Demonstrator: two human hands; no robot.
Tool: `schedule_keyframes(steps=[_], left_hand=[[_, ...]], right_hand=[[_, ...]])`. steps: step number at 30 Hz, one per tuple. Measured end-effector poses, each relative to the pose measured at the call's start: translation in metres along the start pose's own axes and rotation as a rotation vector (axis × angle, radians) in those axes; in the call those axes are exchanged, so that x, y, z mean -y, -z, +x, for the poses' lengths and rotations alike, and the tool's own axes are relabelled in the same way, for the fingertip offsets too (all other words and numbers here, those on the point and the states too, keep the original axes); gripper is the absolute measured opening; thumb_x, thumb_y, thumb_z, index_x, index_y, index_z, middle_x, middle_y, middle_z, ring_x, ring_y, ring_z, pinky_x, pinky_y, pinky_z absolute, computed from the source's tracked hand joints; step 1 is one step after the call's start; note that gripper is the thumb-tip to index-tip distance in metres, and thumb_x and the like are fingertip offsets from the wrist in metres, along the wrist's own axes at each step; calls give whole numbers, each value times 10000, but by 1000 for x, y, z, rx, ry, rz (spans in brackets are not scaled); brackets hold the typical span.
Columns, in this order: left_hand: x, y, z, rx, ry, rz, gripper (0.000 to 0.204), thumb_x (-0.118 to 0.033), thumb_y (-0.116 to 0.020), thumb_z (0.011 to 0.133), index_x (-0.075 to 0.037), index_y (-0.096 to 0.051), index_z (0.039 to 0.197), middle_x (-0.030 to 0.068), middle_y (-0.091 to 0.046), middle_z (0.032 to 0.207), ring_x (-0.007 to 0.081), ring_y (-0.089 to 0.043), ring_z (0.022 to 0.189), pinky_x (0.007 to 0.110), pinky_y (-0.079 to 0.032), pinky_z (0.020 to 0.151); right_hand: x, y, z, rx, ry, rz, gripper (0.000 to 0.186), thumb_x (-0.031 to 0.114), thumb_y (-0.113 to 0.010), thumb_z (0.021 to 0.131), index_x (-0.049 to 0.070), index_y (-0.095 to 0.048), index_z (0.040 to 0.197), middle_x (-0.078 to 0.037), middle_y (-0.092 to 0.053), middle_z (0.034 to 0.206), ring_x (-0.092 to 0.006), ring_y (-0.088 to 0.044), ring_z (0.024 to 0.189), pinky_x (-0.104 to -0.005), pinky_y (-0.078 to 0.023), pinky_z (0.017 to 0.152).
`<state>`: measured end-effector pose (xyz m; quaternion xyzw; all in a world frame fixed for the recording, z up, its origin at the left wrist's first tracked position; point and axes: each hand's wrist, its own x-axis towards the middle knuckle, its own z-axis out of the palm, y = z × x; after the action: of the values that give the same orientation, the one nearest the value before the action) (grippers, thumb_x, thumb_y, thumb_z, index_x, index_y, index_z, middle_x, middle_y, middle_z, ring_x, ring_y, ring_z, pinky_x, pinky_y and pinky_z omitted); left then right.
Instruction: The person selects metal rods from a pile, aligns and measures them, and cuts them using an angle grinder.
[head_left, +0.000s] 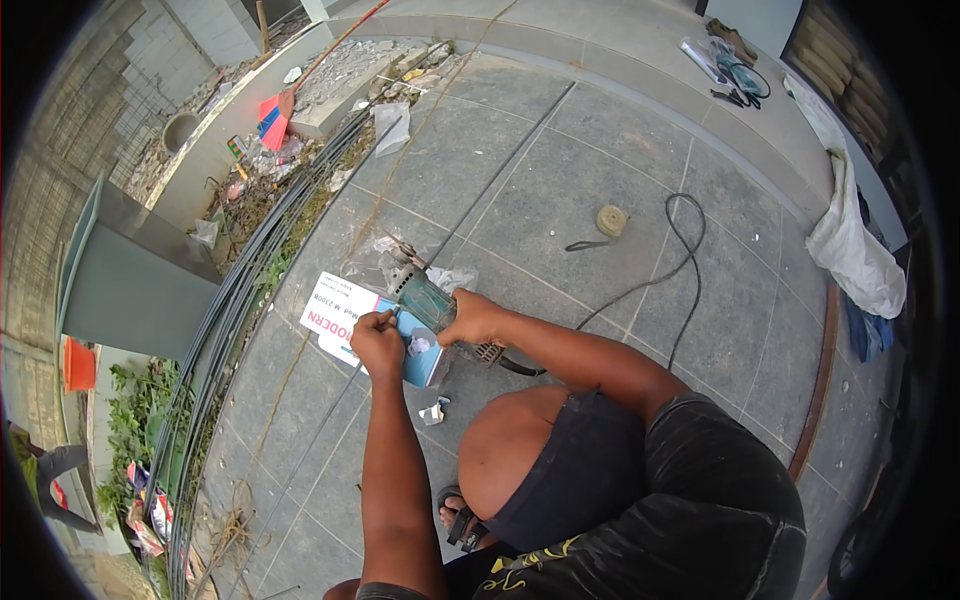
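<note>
My right hand [476,318] is wrapped round the rear body of a green angle grinder [428,300], whose head points up and to the left. Just left of the tool, my left hand [378,345] is closed, its fingers pressed together on a long thin metal rod [505,165]. That rod runs diagonally across the tiles and passes by the grinder, which partly hides it. Beneath both hands lies a flat white, red and blue cardboard box [345,308]. Whether the grinder's disc touches the rod cannot be made out.
A black power cord [690,262] loops over the tiles at right. Farther off sits a round yellowish roll [611,220]. Long bundled rods [262,255] line the left edge beside rubble and plants. A white sack [858,235] hangs at right. Another person's leg [62,462] shows far left.
</note>
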<state>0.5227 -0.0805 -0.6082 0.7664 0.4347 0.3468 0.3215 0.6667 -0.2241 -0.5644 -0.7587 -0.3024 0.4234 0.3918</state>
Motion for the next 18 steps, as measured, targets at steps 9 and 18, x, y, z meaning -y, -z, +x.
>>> schedule_keyframes(steps=[9,18], left_hand=[[-5,3,1,25,7,46,135,8,-731,790,-3,-769,919,163,-738,915,253,-716,822,329,-548,780],[-7,6,0,39,24,35,148,3,-722,792,-14,-776,928,166,-736,916,266,-712,844,341,-542,808]], right_hand=[[1,1,1,61,-36,15,969,224,-841,562,-159,-427,1350,-279,-611,1216,-324,-617,1106,-355,-498,930],[0,-1,1,-9,-3,-33,820,278,-842,559,-143,-535,1192,-279,-638,1127,-335,-645,1036,-362,-516,868]])
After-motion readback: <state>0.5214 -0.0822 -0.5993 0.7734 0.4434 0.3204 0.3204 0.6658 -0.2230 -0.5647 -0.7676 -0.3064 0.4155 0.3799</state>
